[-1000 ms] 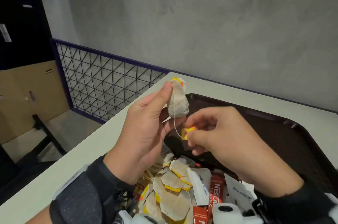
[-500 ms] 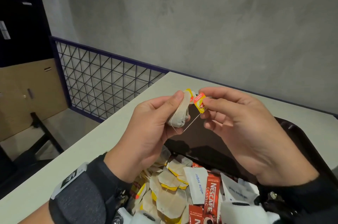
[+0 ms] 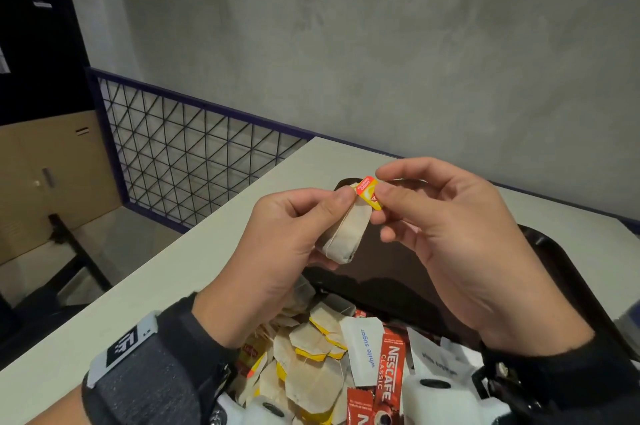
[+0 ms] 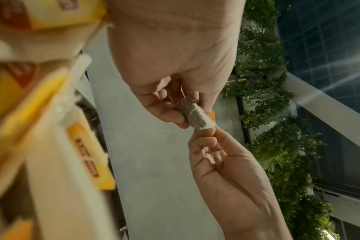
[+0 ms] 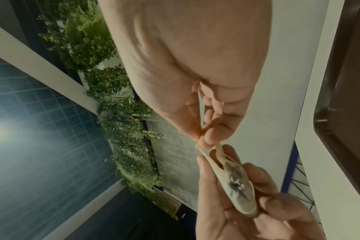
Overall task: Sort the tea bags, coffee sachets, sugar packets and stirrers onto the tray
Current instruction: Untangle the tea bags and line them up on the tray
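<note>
Grey concrete wall behind, wire-mesh railing at the left, pale table running along both. Lying on the table, a dark brown tray, most of its floor bare.

Holding a tea bag up above the tray's near-left part, both hands raised off the table. Left hand gripping the bag's paper pouch, thumb pressing on the top front, fingers curling behind. Right hand pinching the red-and-yellow tag between thumb and forefinger, just at the bag's top edge, remaining fingers loosely curling. Showing in the left wrist view, a thin string crossing the pouch; whether wrapping fully around it cannot be told.

Lying below the wrists, at the near edge, a mixed heap: more tea bags with yellow tags, a white sugar packet, red coffee sachets, further white packets on the right. Whether resting on the tray or beside it, hard to tell, being partly hidden by the sleeves.
</note>
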### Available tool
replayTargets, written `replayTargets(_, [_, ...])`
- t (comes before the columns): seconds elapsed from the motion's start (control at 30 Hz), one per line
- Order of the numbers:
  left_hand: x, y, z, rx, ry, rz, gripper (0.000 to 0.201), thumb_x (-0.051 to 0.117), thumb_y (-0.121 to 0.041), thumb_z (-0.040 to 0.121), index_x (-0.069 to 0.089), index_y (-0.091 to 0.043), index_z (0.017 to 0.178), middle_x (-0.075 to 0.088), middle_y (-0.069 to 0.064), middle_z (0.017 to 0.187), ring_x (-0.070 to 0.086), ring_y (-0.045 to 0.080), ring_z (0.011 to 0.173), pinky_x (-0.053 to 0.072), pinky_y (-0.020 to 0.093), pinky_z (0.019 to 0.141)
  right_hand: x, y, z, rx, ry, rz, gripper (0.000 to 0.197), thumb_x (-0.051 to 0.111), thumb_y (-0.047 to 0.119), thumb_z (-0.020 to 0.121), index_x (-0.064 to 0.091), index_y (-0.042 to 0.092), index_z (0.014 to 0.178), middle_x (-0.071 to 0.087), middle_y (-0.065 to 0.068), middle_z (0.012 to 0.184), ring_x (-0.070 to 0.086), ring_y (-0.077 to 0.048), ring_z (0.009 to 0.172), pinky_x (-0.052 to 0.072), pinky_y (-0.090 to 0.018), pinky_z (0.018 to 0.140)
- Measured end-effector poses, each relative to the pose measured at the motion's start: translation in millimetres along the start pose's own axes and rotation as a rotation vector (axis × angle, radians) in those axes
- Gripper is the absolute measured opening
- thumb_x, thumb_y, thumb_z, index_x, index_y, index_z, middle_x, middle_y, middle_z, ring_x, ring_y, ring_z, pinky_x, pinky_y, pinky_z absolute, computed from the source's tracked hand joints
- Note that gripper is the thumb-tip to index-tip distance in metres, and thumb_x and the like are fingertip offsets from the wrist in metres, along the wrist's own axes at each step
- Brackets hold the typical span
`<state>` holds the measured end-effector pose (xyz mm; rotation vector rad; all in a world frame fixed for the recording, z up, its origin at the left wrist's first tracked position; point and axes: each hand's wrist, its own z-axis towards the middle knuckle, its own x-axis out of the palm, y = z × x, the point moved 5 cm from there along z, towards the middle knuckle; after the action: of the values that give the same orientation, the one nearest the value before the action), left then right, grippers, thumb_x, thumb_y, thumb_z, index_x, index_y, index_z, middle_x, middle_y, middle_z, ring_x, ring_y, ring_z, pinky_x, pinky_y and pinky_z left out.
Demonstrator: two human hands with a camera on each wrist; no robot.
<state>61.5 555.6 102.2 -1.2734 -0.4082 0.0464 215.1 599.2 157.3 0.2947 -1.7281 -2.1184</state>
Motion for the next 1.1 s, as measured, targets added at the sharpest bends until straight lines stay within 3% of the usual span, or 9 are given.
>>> replayTargets(0.17, [1,0,0,0.030,0.039,0.049,0.028,0.073,-0.042,0.080,0.083,-0.016,0.085,0.071,-0.001,0.070,0.066,0.013,0.058,0.048,0.024,0.048,-3,3,0,0.013,0.008,-0.045,0.014,0.068,-0.003,0.090,0.074,0.006,0.098,0.070,-0.012,0.077,0.062,-0.018,0.066,0.050,-0.028,0.059])
replayTargets(0.3, [2,-3,-2,0.059,0.085,0.070,0.019,0.070,-0.035,0.082,0.083,-0.020,0.081,0.073,-0.002,0.071,0.068,0.013,0.060,0.050,0.025,0.049,-3,6,0,0.010,0.032,-0.120,0.023,0.072,-0.001,0.087,0.073,0.013,0.105,0.077,-0.011,0.087,0.064,-0.018,0.073,0.048,-0.033,0.068])
replayTargets(0.43, [2,-4,-2,0.078,0.111,0.096,0.018,0.071,-0.035,0.081,0.081,-0.020,0.078,0.071,-0.006,0.069,0.067,0.011,0.060,0.050,0.024,0.051,0,12,-3,-0.014,0.071,-0.184,0.034,0.075,0.001,0.085,0.067,0.017,0.114,0.079,-0.007,0.091,0.068,-0.014,0.073,0.048,-0.032,0.069])
replayTargets(0.6, [1,-4,-1,0.091,0.109,0.125,0.018,0.076,-0.039,0.078,0.084,-0.023,0.080,0.075,0.006,0.079,0.066,0.011,0.064,0.050,0.024,0.053,3,19,-8,-0.059,0.102,-0.334,0.039,0.083,0.008,0.079,0.067,0.019,0.113,0.079,-0.005,0.087,0.073,-0.019,0.074,0.052,-0.024,0.065])
replayTargets(0.7, [2,-6,-2,0.083,0.100,0.120,0.022,0.074,-0.039,0.078,0.084,-0.020,0.081,0.072,0.010,0.073,0.060,0.007,0.059,0.048,0.019,0.051,6,20,-9,-0.071,0.118,-0.435,0.033,0.084,0.013,0.080,0.068,0.023,0.107,0.079,-0.001,0.081,0.071,-0.011,0.068,0.051,-0.024,0.064])
replayTargets(0.77, [4,-5,-3,0.052,0.106,0.110,0.028,0.069,-0.039,0.084,0.083,-0.015,0.080,0.071,0.002,0.068,0.063,0.006,0.060,0.049,0.019,0.052,5,21,-9,-0.086,0.117,-0.478,0.030,0.085,0.014,0.080,0.069,0.024,0.103,0.078,0.001,0.078,0.070,-0.010,0.065,0.052,-0.029,0.066])
replayTargets(0.87, [5,-1,-4,-0.030,0.108,0.068,0.049,0.063,-0.052,0.085,0.081,-0.006,0.087,0.077,0.012,0.085,0.071,0.015,0.073,0.053,0.023,0.059,2,21,-9,-0.105,0.099,-0.507,0.027,0.085,0.010,0.080,0.071,0.024,0.099,0.076,-0.002,0.075,0.074,-0.022,0.073,0.060,-0.045,0.078])
replayTargets(0.93, [3,-1,-3,-0.067,0.079,0.068,0.059,0.057,-0.057,0.087,0.079,-0.002,0.092,0.077,0.015,0.089,0.071,0.016,0.073,0.053,0.023,0.057,1,22,-9,-0.114,0.112,-0.505,0.027,0.084,0.008,0.080,0.071,0.023,0.098,0.075,-0.003,0.074,0.074,-0.025,0.075,0.060,-0.046,0.083])
replayTargets(1.1, [-6,-3,3,-0.065,0.016,0.108,0.058,0.048,-0.057,0.100,0.082,-0.010,0.098,0.079,0.014,0.104,0.072,0.024,0.089,0.057,0.035,0.067,-3,29,-10,-0.114,0.169,-0.352,0.027,0.080,0.001,0.079,0.073,0.017,0.099,0.072,-0.009,0.073,0.062,-0.019,0.060,0.055,-0.030,0.063])
